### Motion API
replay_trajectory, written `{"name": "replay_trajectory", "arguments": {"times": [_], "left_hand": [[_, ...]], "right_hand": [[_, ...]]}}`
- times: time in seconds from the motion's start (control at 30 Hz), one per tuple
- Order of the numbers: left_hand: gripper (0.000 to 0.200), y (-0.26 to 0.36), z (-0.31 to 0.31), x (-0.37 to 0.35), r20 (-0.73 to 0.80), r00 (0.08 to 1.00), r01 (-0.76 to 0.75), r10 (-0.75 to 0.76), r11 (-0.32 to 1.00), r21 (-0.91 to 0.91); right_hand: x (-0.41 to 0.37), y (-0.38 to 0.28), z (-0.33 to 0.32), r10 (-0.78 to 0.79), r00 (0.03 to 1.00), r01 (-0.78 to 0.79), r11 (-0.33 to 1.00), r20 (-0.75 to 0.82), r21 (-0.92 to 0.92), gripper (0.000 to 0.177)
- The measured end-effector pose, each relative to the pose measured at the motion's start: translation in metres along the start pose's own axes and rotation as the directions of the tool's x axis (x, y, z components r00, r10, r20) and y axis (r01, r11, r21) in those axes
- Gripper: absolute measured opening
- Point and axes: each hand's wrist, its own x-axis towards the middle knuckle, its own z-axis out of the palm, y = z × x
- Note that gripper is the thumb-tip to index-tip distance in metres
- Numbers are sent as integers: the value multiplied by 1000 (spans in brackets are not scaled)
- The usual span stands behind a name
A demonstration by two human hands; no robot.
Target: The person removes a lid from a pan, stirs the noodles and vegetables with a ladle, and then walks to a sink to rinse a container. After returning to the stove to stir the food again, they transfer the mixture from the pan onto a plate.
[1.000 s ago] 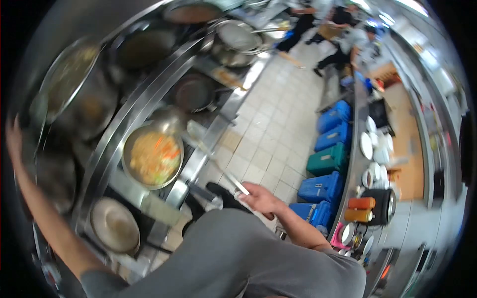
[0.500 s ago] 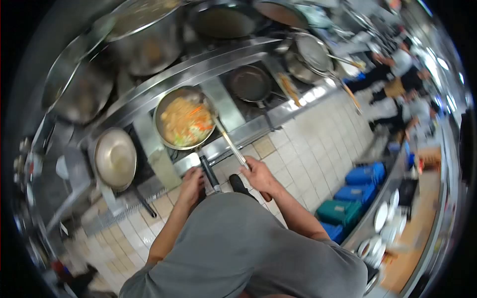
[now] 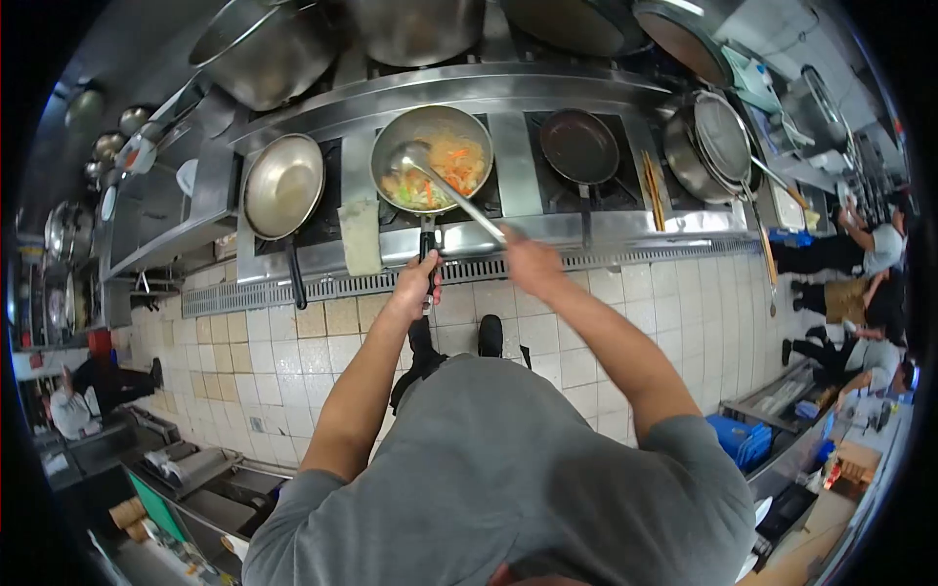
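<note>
Left hand is wrapped tight round the black handle of the pan, which sits on the middle burner of the stove, full of veg mix. Right hand is closed on the end of the ladle, whose bowl is down in the left side of the food. There's an empty steel pan just to the left and a dark pan to the right, both apart from it.
</note>
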Motion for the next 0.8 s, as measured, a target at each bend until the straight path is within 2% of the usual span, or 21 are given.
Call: {"name": "replay_trajectory", "arguments": {"times": [0.03, 0.13, 0.23, 0.3, 0.4, 0.53, 0.6, 0.73, 0.8], "left_hand": [[37, -6, -3, 4, 17, 1000, -22, 22, 999, -24], [36, -8, 4, -3, -31, 999, 11, -12, 999, -45], [33, -17, 9, 3, -6, 1000, -17, 16, 993, -120], [32, -20, 14, 3, -2, 1000, -25, 25, 989, -145], [31, -19, 16, 3, -41, 998, -53, 48, 990, -134], [30, -23, 15, 4, -62, 996, -79, 71, 988, -136], [30, -25, 17, 5, -80, 991, -119, 111, 988, -103], [29, -25, 18, 7, -93, 990, -113, 104, 989, -95], [29, -19, 12, 5, -87, 990, -118, 112, 991, -67]], "right_hand": [[-3, 24, 3, -29, 999, 24, 991, -34, -130, 58], [-24, 45, -36, -16, 1000, 14, 983, -9, -184, 57], [-18, 37, -41, -29, 998, 16, 982, -62, -190, 57], [-5, 23, -33, -97, 984, 72, 985, -151, -160, 54], [-13, 16, -51, -103, 988, 85, 985, -117, -153, 55], [-39, 43, -77, -152, 984, 138, 980, -89, -142, 55], [-41, 31, -85, -75, 990, 63, 992, -121, -107, 54], [-6, -1, -52, 1, 982, -5, 1000, -187, -17, 54], [-17, -10, -45, 37, 999, -37, 998, -18, 49, 47]]}}
